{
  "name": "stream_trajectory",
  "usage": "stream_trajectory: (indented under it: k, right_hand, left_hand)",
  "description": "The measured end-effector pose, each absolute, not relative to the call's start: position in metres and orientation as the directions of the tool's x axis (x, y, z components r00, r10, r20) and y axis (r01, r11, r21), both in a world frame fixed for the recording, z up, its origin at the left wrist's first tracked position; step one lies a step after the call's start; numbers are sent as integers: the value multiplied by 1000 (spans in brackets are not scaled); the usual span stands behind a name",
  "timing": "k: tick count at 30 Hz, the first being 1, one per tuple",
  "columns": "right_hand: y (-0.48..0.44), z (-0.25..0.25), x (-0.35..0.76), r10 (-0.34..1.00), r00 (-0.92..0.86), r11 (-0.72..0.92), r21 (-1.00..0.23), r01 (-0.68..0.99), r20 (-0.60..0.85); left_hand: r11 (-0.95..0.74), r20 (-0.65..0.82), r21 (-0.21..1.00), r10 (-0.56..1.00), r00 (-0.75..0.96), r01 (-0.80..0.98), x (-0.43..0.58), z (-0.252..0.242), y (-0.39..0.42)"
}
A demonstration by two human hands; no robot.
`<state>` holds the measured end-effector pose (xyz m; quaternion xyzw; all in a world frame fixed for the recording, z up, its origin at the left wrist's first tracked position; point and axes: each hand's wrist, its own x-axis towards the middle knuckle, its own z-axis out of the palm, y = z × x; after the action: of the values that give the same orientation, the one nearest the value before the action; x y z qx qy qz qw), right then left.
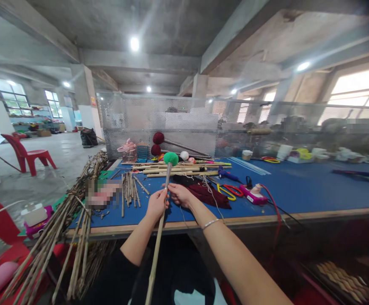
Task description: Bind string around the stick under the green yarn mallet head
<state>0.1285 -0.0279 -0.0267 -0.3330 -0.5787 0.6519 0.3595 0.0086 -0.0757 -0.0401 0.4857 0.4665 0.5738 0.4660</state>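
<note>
A long bamboo stick point(157, 254) slants up from below, topped by a fuzzy green ball point(171, 159). Just beneath the ball, its upper part has a grey covering point(168, 174). My left hand point(158, 205) is closed round the stick under that grey part. Beside it, my right hand point(180, 195) has its fingers pinched together at the stick, and a thin strand of grey yarn point(183, 217) hangs below them. The fingertips partly hide where yarn and stick meet. To the right lies dark red knitted cloth point(205, 192) with loose grey yarn over it.
On the blue table point(298, 186) lie short cut sticks point(130, 190), bamboo poles point(178, 171), yellow- and red-handled scissors point(229, 192), a blue glue gun point(227, 174) and a purple power strip point(253, 195). Bundled twigs point(60, 224) lean at left. A perforated screen point(184, 118) stands behind.
</note>
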Motion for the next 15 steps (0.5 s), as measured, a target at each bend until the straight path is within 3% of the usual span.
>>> stream_trajectory:
  k: [4,10,12,15]
  right_hand:
    - [-24,-28,131,856,-515,-79,-973,-217,45]
    - [-13,-13,125,931,-358,40,-993,-107,76]
    - [-6,-4,127,936,-340,66,-995,-70,86]
    - [8,10,134,931,-341,136,-991,-3,129]
  left_hand:
    - [-196,200,979,977,-79,63,13,-42,-80]
    - [-301,394,900,872,-290,317,9,-33,-76]
    - [-303,386,888,899,-205,345,6,-23,-66]
    - [-266,278,931,960,-16,248,3,-5,-42]
